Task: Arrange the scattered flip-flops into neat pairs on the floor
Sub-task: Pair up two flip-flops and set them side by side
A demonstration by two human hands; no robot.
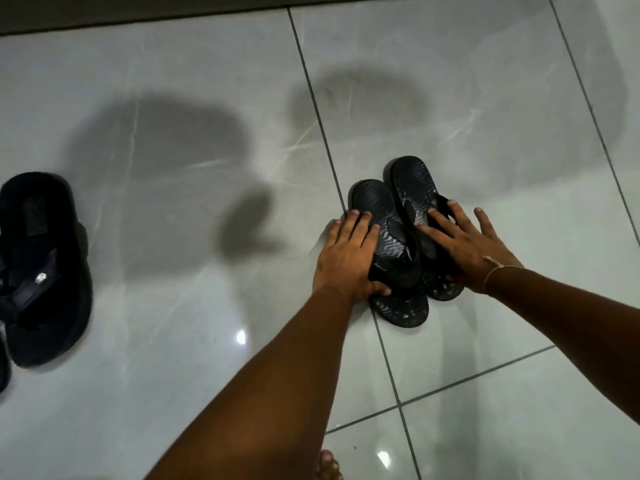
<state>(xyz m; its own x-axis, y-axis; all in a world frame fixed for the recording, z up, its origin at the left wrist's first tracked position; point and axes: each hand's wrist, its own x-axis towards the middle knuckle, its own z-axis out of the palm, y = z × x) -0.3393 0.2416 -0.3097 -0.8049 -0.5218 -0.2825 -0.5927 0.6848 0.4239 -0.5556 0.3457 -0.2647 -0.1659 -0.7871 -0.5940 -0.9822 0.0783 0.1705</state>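
Observation:
Two dark flip-flops with a wavy tread lie side by side on the glossy grey tiled floor [173, 375], toes pointing away from me. My left hand [346, 258] clasps the left flip-flop [374, 202], fingers over its top and thumb wrapped round its near edge by the strap. The right flip-flop [412, 178] sits slightly farther away, touching the left one. My right hand [464, 240] lies flat on it with fingers spread, two fingertips on its strap and the little finger out over the floor.
A larger black flip-flop [45, 271] with a small shiny stud on its strap lies at the left edge; a sliver of another dark one [2, 368] shows beside it. My bare toes [329, 465] are at the bottom. A dark strip [138, 12] borders the tiles at the top.

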